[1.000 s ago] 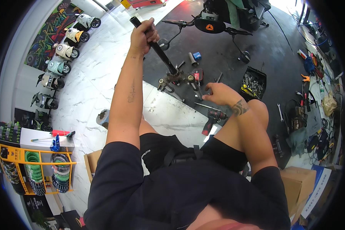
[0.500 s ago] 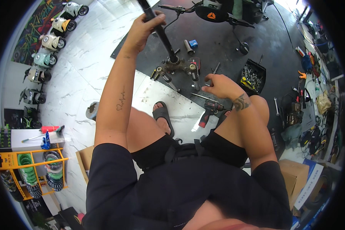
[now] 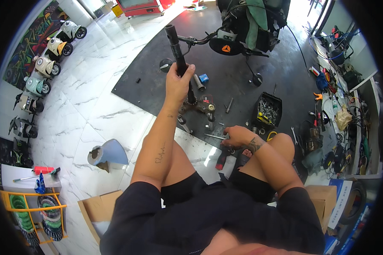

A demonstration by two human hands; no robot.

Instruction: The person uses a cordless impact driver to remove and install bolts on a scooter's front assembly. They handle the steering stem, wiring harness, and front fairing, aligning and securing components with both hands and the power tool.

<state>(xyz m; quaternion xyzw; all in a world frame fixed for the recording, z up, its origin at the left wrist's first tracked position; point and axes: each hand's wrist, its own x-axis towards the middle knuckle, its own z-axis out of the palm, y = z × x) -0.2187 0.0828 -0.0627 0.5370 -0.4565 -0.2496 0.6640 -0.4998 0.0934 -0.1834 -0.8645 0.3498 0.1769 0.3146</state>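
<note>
My left hand [image 3: 178,81] is wrapped round a long black steering tube [image 3: 175,44]. The tube leans up from a dirty metal fork crown [image 3: 193,109], whose short silver legs [image 3: 211,123] reach toward me. My right hand [image 3: 239,135] is lowered onto a red and black cordless drill [image 3: 221,161], its fingers bent over the chuck end. The drill's long thin bit [image 3: 214,136] sticks out to the left. My hand hides most of the drill's body.
A black bin of bolts [image 3: 268,111] stands right of the fork on a dark mat [image 3: 136,80]. Beyond the fork lie a metal sleeve [image 3: 198,82] and a small blue box [image 3: 204,78]. A partly dismantled scooter [image 3: 242,34] stands ahead. A blue-grey curved piece [image 3: 115,152] lies left.
My view has shifted, showing more floor ahead. My left hand now grips lower on the tube. My right hand has come down from above the drill onto it.
</note>
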